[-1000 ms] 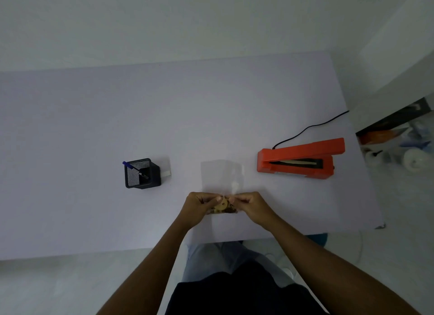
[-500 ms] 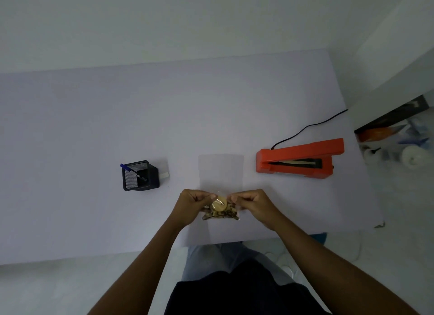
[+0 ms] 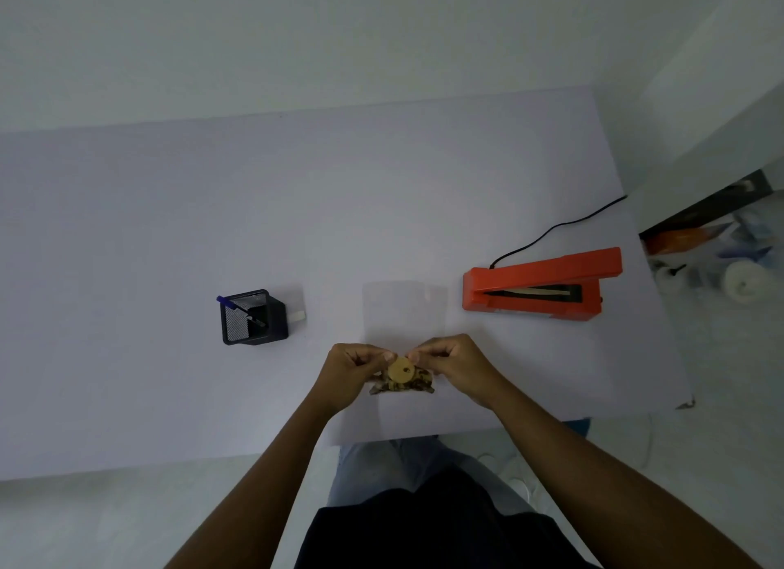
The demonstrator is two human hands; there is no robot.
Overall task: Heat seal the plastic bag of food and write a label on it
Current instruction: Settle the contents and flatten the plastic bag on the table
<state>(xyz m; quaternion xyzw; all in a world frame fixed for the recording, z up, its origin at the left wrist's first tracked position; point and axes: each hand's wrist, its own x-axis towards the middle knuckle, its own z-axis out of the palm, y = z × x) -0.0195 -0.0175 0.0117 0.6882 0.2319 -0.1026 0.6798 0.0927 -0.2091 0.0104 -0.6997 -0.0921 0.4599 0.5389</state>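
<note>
Nearest the camera, two bare forearms reach forward over a dark top and pale trousers to the front part of the pale lilac bench (image 3: 169,229). The left hand (image 3: 345,371) and the right hand (image 3: 456,367) meet just above the bench, each in a closed pinch grip on the clear plastic bag (image 3: 403,309), one at either side, at the level of its contents. Between the thumbs shows the food (image 3: 401,377): a round tan biscuit with a small hole, above a clump of mottled brown pieces. The empty, see-through upper part of the bag stretches away from the hands.

Further back on the left stands a black mesh pen holder (image 3: 252,318) with a blue-capped pen (image 3: 239,309) leaning inside, and a small white block (image 3: 297,314) touches its right side. To the right of the bag lies the orange heat sealer (image 3: 539,284), jaw raised, its black cord (image 3: 555,229) running off the far right edge.
</note>
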